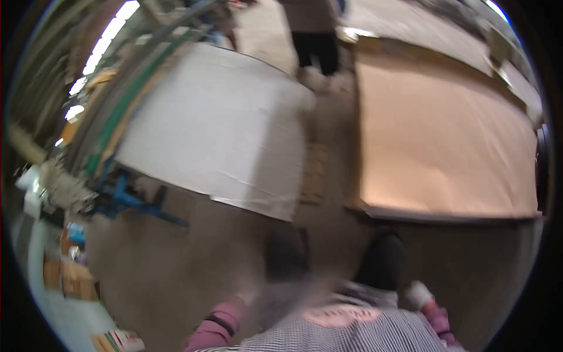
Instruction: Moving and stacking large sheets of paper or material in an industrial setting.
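A person stands on the floor [176,258] before a white sheet [217,129] and brown board [446,141]. The gloved right hand [417,293] hangs empty; whether the blurred left hand [249,296] is open or closed cannot be told. A forward step could likely catch the board's edge.

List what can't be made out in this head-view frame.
- Left hand: motion-blurred; its grip is unreadable.
- Right hand: small, pale, blurred; fingers indistinct.
- Other person: cut off by the top edge.
- Clutter at left: smeared by blur and fisheye rim.

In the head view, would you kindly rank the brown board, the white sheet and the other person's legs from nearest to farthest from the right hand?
From the right hand:
1. Brown board, right, just ahead.
2. White sheet, left of it.
3. Other person's legs, top, beyond both.
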`<action>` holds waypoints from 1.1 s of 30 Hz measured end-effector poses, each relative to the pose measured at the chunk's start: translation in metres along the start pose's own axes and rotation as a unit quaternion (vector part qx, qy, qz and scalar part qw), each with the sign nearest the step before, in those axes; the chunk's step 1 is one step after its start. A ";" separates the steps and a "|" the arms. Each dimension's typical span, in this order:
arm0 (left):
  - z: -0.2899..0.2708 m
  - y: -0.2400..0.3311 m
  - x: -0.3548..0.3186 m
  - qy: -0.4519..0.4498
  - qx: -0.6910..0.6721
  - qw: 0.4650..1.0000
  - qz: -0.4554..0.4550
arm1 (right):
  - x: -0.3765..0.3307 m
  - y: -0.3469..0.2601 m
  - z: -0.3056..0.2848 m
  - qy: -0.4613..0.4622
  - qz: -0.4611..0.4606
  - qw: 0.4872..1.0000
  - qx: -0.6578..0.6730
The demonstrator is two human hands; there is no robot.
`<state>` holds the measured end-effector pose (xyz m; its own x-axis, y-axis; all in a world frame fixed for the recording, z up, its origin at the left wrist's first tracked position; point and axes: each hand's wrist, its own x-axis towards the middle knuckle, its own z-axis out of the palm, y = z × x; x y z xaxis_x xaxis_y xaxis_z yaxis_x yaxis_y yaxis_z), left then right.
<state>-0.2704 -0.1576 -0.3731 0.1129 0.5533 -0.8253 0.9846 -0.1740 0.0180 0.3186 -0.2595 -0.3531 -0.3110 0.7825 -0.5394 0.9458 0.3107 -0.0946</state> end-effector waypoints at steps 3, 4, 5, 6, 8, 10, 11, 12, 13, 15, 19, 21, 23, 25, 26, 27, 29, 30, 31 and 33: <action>0.137 -0.039 0.090 -0.032 -0.063 0.997 0.040 | 0.124 -0.003 -0.048 0.119 -0.101 0.987 -0.035; 0.146 -0.040 0.108 -0.029 0.022 0.996 0.083 | 0.150 -0.008 -0.054 0.148 -0.127 0.980 -0.034; 0.116 -0.018 0.110 -0.128 -0.385 0.912 -0.056 | 0.152 -0.008 -0.040 0.159 -0.123 0.979 -0.025; 0.053 0.003 0.066 -0.109 -0.307 0.946 -0.008 | 0.158 -0.011 -0.031 0.171 -0.133 0.976 -0.014; 0.110 -0.025 0.108 -0.163 -0.439 0.883 -0.029 | 0.164 -0.008 -0.004 0.184 -0.142 0.973 0.014; 0.105 -0.025 0.112 -0.187 -0.456 0.869 -0.046 | 0.155 0.010 0.025 0.190 -0.124 0.973 0.046; 0.106 -0.026 0.112 -0.197 -0.467 0.860 -0.058 | 0.154 0.017 0.038 0.193 -0.119 0.972 0.063; 0.104 -0.025 0.115 -0.210 -0.474 0.852 -0.070 | 0.148 0.022 0.051 0.194 -0.110 0.971 0.082; 0.104 -0.024 0.114 -0.225 -0.482 0.843 -0.083 | 0.139 0.021 0.063 0.193 -0.102 0.971 0.102; 0.100 -0.022 0.121 -0.254 -0.498 0.822 -0.108 | 0.111 0.018 0.083 0.187 -0.082 0.969 0.137; 0.097 -0.020 0.134 -0.281 -0.553 0.773 -0.133 | 0.059 0.026 0.098 0.196 -0.054 0.965 0.166; 0.101 -0.021 0.135 -0.281 -0.584 0.752 -0.119 | 0.044 0.039 0.106 0.219 -0.036 0.963 0.156; 0.102 -0.022 0.139 -0.278 -0.620 0.727 -0.102 | 0.025 0.047 0.115 0.243 -0.024 0.960 0.140; 0.102 -0.025 0.130 -0.268 -0.665 0.692 -0.090 | 0.010 0.055 0.119 0.267 -0.029 0.955 0.123; 0.107 -0.027 0.126 -0.261 -0.689 0.670 -0.084 | 0.004 0.062 0.118 0.278 -0.037 0.953 0.114; 0.111 -0.027 0.129 -0.254 -0.714 0.648 -0.077 | -0.003 0.071 0.115 0.290 -0.046 0.950 0.104; 0.114 -0.026 0.136 -0.239 -0.751 0.613 -0.047 | -0.007 0.084 0.103 0.326 -0.049 0.941 0.079; 0.118 -0.026 0.135 -0.227 -0.772 0.593 -0.031 | 0.001 0.095 0.095 0.347 -0.058 0.934 0.066; 0.122 -0.025 0.134 -0.212 -0.794 0.569 -0.016 | 0.012 0.108 0.084 0.367 -0.071 0.926 0.053; 0.101 -0.027 0.111 0.033 -0.711 0.702 0.002 | 0.022 0.124 0.062 0.395 -0.093 0.913 0.034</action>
<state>-0.2978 -0.1736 -0.5224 0.0767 0.5998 -0.7965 0.1161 0.7880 0.6046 0.4347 -0.2369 -0.4287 -0.4117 0.8731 0.2612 0.8652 0.4645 -0.1889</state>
